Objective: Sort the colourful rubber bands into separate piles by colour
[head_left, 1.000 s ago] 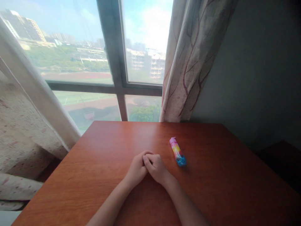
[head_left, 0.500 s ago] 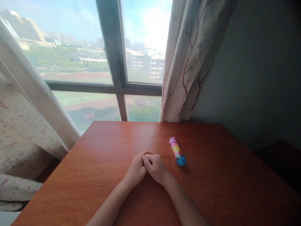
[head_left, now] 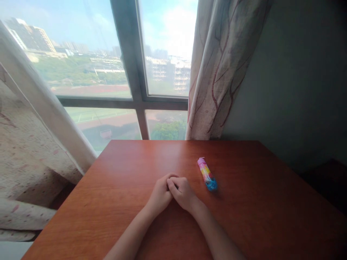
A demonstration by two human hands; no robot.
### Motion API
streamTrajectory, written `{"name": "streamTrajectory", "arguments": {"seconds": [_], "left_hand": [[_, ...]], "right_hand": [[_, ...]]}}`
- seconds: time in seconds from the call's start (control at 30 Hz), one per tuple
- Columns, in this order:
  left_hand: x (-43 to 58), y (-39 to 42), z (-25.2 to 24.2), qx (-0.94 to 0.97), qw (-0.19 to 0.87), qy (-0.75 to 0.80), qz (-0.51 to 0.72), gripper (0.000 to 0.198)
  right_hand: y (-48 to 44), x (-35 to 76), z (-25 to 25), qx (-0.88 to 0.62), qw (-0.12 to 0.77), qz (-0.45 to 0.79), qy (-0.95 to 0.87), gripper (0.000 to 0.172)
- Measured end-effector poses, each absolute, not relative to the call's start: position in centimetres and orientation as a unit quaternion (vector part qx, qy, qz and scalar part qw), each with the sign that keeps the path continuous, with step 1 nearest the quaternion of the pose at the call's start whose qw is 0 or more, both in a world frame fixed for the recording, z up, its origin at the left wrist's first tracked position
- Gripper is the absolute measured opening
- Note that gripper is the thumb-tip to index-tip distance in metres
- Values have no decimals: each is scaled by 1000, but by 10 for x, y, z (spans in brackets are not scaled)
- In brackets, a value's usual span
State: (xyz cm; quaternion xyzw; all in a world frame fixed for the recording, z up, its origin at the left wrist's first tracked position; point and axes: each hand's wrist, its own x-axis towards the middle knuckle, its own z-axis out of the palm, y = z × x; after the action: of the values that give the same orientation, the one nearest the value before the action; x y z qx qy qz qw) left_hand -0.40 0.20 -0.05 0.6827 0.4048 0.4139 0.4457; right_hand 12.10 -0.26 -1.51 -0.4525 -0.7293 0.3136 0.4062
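Observation:
My left hand (head_left: 161, 195) and my right hand (head_left: 183, 193) are clasped together over the table's middle. Their fingers are folded against each other, and the right thumb lies across the left hand. No object shows between them; the inner sides of the fingers are hidden. Just right of my right hand, apart from it, lies a slim tube-shaped thing (head_left: 206, 174). It has a pink far end with a small tab, a yellow, white and red middle, and a crinkled blue near end. Its exact kind is unclear.
The reddish-brown wooden table (head_left: 108, 187) reaches up to a window (head_left: 165, 103). Patterned curtains hang at the left (head_left: 35, 144) and right (head_left: 214, 72). A dark wall (head_left: 284, 90) stands at the right, with a dark shape (head_left: 328, 177) low beside the table.
The whole view has shifted slightly, so that table, window and tube-shaped thing appear a little further right. My hands stay clasped, and the tube-shaped thing lies as before.

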Motion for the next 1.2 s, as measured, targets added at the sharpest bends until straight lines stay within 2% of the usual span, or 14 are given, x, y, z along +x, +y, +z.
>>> {"name": "streamTrajectory", "arguments": {"seconds": [1.2], "left_hand": [[-3, 1, 6, 681, 445, 413, 410, 38]], "right_hand": [[-2, 122, -12, -458, 397, 305, -735, 46]]}}
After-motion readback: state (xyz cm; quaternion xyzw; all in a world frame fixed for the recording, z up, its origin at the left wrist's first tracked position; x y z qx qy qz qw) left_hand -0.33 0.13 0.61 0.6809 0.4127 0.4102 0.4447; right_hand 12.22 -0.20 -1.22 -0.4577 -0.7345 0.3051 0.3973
